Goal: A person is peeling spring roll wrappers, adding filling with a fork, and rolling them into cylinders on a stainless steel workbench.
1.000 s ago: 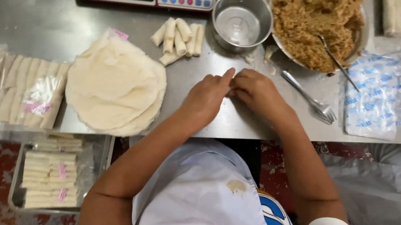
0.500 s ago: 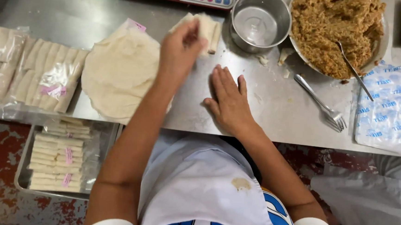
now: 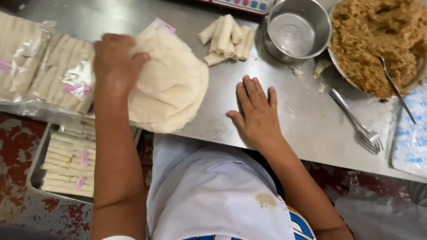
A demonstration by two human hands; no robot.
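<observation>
Steel table [image 3: 292, 125] now bears the flat, spread right hand [image 3: 258, 113], unmoved, while the left hand [image 3: 114, 65] has come back from the rolled pieces [image 3: 227, 39] to pinch the top wrapper of the stack [image 3: 168, 85], which overhangs the near edge beside bare steel.

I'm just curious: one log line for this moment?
left hand: on wrapper stack | right hand: flat on steel table

Bright, even light; steel glare.
</observation>
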